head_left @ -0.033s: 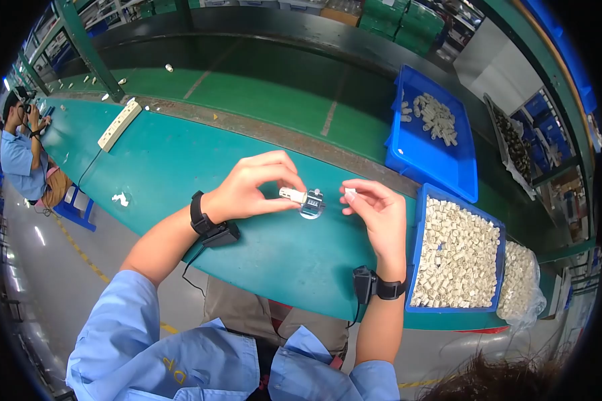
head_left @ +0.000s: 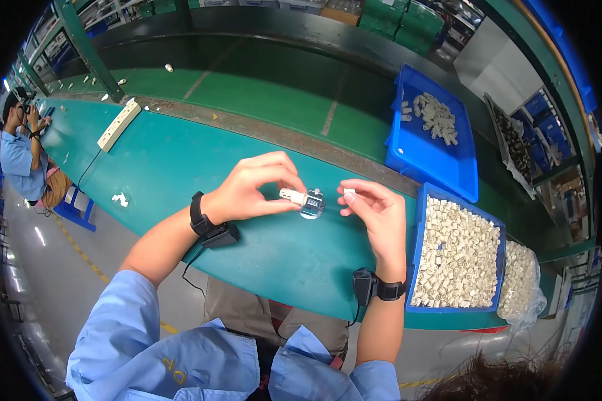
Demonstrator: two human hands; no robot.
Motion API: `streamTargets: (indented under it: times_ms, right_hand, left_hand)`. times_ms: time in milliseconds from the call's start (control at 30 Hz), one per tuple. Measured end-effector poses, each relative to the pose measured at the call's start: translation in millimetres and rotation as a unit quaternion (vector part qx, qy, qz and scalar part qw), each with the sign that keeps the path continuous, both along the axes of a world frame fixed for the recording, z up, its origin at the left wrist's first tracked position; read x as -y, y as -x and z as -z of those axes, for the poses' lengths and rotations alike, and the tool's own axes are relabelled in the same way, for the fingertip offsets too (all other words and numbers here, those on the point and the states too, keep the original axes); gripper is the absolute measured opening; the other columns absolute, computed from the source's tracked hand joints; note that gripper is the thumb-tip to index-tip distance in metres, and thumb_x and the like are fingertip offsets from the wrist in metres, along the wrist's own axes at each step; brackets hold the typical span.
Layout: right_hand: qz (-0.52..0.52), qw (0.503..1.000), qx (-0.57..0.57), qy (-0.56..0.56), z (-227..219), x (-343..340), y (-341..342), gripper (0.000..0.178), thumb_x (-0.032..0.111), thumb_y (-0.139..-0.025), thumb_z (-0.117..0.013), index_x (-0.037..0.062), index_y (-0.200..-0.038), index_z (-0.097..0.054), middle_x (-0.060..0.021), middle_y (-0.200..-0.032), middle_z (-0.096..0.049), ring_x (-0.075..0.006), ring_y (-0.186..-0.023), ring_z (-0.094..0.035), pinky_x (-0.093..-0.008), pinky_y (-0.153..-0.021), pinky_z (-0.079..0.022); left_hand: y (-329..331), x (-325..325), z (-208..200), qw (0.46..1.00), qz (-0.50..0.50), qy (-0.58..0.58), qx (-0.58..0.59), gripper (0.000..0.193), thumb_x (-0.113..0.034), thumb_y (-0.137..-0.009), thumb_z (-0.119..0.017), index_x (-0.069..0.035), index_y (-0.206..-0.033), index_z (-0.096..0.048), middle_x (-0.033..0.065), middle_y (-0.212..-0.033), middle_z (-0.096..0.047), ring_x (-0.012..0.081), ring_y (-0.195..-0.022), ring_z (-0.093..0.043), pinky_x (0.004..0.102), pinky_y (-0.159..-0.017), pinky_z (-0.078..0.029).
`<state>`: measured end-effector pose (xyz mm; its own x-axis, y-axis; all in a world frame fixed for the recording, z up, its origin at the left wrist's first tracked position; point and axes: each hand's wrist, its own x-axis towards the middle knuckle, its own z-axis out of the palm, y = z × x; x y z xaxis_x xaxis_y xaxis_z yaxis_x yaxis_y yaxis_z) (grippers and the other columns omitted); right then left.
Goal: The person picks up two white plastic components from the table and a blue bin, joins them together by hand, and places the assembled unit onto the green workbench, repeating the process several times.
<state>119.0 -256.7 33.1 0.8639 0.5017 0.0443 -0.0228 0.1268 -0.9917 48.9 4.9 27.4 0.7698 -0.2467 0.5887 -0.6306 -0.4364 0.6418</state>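
"How does the flat teal tabletop [head_left: 180, 160] lie?"

"Its near edge runs before the body; bare surface spreads leftward. The blue rectangular plastic tray [head_left: 417, 247] of white pieces bounds the right."

"And the hands?"

"Left hand [head_left: 254, 184] and right hand [head_left: 382, 212] stand apart mid-table, a small shiny silver-and-black device [head_left: 314, 202] between. The left pinches a white plastic cylinder [head_left: 291, 195] beside it; the right, a tiny white piece [head_left: 349, 192]."

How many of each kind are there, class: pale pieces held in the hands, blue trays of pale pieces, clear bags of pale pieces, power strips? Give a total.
Held pale pieces: 2
Blue trays: 2
Clear bag: 1
Power strip: 1
Total: 6
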Motion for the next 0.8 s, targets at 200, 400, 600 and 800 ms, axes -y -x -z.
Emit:
streamTargets:
  times_ms: [200,400,600,800]
  right_hand:
    - [-0.036,0.999,0.010,-0.035,-5.2,-1.8,5.8,0.022,0.004,-0.099,-0.067,-0.0045,-0.119,-0.070,-0.0133,-0.108,-0.072,-0.0176,-0.089,-0.071,-0.0301,-0.078,-0.061]
    - [-0.114,0.987,-0.052,-0.100,-1.3,0.0,10.4,0.028,0.007,-0.101,-0.063,-0.0053,-0.126,-0.065,-0.0142,-0.107,-0.070,-0.0182,-0.089,-0.071,-0.0319,-0.078,-0.060]
    - [-0.139,0.969,-0.123,-0.163,0.7,0.4,8.5,0.023,0.008,-0.101,-0.064,-0.0053,-0.120,-0.065,-0.0159,-0.107,-0.071,-0.0185,-0.090,-0.071,-0.0323,-0.079,-0.061]
    - [-0.120,0.982,-0.097,-0.110,-0.1,1.2,10.7,0.023,0.008,-0.102,-0.062,-0.0054,-0.120,-0.065,-0.0192,-0.109,-0.073,-0.0192,-0.091,-0.073,-0.0305,-0.082,-0.063]
  left_hand:
    - [3.5,4.8,0.4,1.000,0.007,-0.005,0.010,0.028,-0.009,-0.075,-0.091,-0.004,-0.099,-0.078,0.0069,-0.093,-0.070,0.0190,-0.082,-0.067,0.0300,-0.069,-0.055]
    - [4.4,7.0,1.3,1.000,0.011,-0.011,0.015,0.028,-0.009,-0.075,-0.091,-0.006,-0.100,-0.078,0.0061,-0.093,-0.070,0.0181,-0.080,-0.067,0.0296,-0.066,-0.054]
    - [4.3,7.4,1.8,1.000,0.006,-0.005,0.023,0.028,-0.009,-0.075,-0.091,-0.007,-0.100,-0.079,0.0055,-0.092,-0.069,0.0173,-0.079,-0.067,0.0294,-0.065,-0.054]
    - [5.3,8.8,2.5,1.000,0.001,-0.006,0.029,0.029,-0.009,-0.074,-0.092,-0.007,-0.100,-0.078,0.0052,-0.091,-0.069,0.0171,-0.079,-0.067,0.0293,-0.065,-0.054]
